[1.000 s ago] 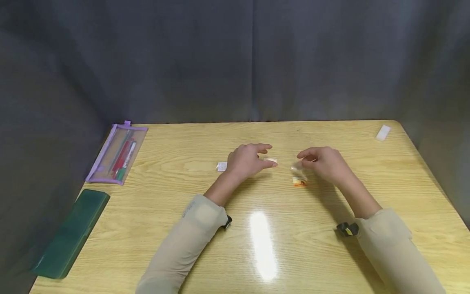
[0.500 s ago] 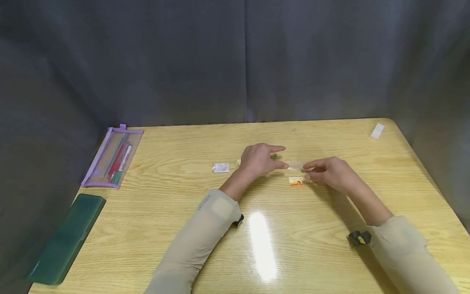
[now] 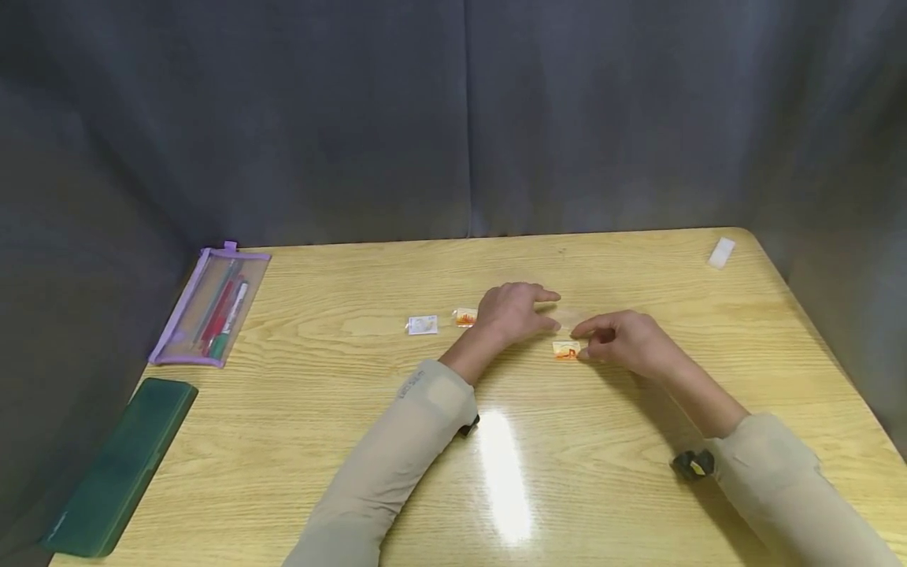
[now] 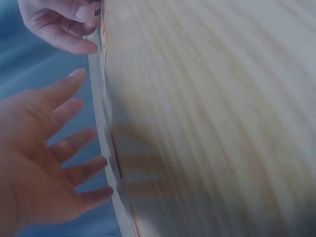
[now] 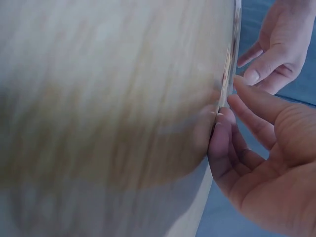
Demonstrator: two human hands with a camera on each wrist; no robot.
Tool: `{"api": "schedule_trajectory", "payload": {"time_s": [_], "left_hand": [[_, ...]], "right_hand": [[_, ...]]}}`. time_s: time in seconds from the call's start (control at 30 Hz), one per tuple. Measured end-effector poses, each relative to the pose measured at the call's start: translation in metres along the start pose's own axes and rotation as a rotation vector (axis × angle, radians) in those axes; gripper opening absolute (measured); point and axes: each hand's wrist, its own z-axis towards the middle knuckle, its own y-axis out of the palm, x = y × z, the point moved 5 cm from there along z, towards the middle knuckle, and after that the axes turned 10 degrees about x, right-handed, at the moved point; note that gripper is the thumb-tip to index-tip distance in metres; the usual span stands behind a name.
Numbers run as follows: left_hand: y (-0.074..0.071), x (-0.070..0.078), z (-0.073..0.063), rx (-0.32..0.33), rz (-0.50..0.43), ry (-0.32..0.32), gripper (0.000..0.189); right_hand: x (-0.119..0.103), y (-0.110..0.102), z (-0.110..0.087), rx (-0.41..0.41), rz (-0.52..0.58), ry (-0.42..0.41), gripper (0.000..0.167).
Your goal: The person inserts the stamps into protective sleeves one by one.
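Observation:
A small stamp-like card printed orange and yellow (image 3: pixel 566 351) lies flat on the table. At its right edge are the thumb and index fingertips of my right hand (image 3: pixel 629 344), the two held apart, while the other fingers bend down to the tabletop in the right wrist view. Just behind and left of this card hovers my left hand (image 3: pixel 516 313), thumb and fingers spread with nothing between them. Left of that hand sit a second orange card (image 3: pixel 465 317), partly hidden by it, and a pale card with a grey-purple print (image 3: pixel 423 324).
A mesh zip pouch with purple edging (image 3: pixel 209 307) holding several pens lies at the far left. In front of it is a dark green case (image 3: pixel 120 468). A small white block (image 3: pixel 721 253) sits at the back right corner, before the dark curtain (image 3: pixel 453 118).
The left hand has moved right, uncovering the second orange card and more of the pale one. The right hand has come down to the nearer orange card's edge. The view has shifted slightly.

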Motion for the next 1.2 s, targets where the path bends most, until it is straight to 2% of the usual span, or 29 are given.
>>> {"api": "schedule_trajectory", "payload": {"time_s": [0.33,0.57,0.77,0.87,1.07,1.2], "left_hand": [[0.009,0.006,0.004,0.012,0.096,0.003,0.045],[0.01,0.011,0.004,0.068,0.107,-0.03,0.026],[0.008,0.01,0.002,0.08,0.109,-0.051,0.012],[0.002,0.005,-0.001,0.109,0.01,-0.085,0.013],[-0.018,-0.011,-0.015,0.224,-0.392,-0.134,0.006],[-0.025,-0.025,-0.031,0.188,-0.671,-0.209,0.003]], "right_hand": [[-0.007,0.007,0.002,0.028,-0.118,-0.114,0.023],[-0.007,0.009,0.002,0.018,-0.134,-0.078,0.013],[-0.01,0.008,0.0,0.026,-0.085,-0.09,0.006],[-0.01,0.004,-0.002,0.031,-0.011,-0.077,0.007],[-0.009,-0.001,-0.002,0.042,0.186,0.016,0.014],[-0.014,0.0,0.002,0.058,0.334,0.069,0.021]]}}
